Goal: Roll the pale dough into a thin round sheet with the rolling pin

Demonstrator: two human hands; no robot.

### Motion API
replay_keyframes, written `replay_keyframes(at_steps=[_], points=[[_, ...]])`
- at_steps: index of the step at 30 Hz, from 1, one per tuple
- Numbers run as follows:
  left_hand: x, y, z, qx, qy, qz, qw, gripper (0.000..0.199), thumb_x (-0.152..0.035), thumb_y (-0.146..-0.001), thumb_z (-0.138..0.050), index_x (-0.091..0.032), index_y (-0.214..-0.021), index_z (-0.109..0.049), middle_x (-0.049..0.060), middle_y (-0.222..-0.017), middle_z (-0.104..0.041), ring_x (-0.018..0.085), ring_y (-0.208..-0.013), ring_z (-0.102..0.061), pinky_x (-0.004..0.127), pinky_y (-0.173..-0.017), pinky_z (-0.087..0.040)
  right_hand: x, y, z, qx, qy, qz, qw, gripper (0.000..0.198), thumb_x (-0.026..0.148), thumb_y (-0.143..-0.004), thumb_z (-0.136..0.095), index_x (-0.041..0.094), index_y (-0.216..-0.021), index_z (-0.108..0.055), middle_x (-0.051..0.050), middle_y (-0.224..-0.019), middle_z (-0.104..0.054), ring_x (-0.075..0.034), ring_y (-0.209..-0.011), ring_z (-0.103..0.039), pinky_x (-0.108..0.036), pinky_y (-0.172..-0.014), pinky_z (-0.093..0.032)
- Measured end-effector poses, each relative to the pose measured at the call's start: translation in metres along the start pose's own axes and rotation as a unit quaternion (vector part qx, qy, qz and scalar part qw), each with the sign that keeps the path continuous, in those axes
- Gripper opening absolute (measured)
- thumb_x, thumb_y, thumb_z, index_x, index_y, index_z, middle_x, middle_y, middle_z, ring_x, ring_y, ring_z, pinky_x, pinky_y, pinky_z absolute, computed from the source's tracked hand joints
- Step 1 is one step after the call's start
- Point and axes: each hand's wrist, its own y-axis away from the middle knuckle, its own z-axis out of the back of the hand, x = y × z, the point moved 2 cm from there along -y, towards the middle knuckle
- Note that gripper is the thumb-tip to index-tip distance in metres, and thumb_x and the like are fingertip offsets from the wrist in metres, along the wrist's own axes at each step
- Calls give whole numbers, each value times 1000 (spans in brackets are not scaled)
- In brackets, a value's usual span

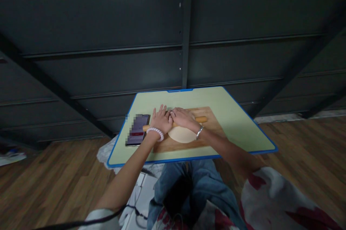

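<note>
- The rolling pin [201, 119] lies crosswise at the centre of the frame, over the far edge of a pale round of dough [181, 135]; only its two wooden ends show, one poking out to the left by the phone, the other to the right.
- The left hand [161, 120] lies flat on the pin's left part, palm down, fingers stretched out and slightly fanned — not curled around it. A band of white beads [156, 132] circles that wrist.
- The right hand [183, 117] lies flat on the pin just beside the left one, fingers extended and pointing toward the left of the frame, their tips meeting the left hand's fingers. A silver bangle [199, 132] sits on that wrist.
- The dough rests on a wooden board [213, 129], which lies on the light green bench [238, 122] with its blue rim.
- A phone [137, 134], screen lit, lies flat on the bench just left of the board, close to the left wrist.
- Below the bench, at the bottom of the frame, blue jeans [200, 183] show, with a white and red cloth [273, 197] at the lower right.
- A wooden floor [310, 143] spreads on both sides — behind the bench, dark shelving [183, 43] fills the upper half of the frame.
</note>
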Motion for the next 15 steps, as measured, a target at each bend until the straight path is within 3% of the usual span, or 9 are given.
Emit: replay_keyframes(at_steps=[6, 15], points=[[-7, 23, -1, -23, 17, -7, 1000, 48, -29, -94, -27, -15, -136, -47, 8, -146, -42, 23, -139, -27, 42, -114, -23, 11, 39, 1, -44, 2, 32, 998, 39, 27, -99, -26, 13, -118, -58, -12, -128, -59, -17, -122, -50, -29, -101, -35], [-22, 68, 9, -76, 69, -58, 993, 42, -31, -94, -33, -15, -129, -53, 10, -131, -57, 23, -122, -50, 42, -108, -31, 19, 99, 6, -104, -1, 62, 993, 38, 32, -98, -32, 13, -123, -55, -12, -131, -57, -20, -121, -52, -33, -99, -41]])
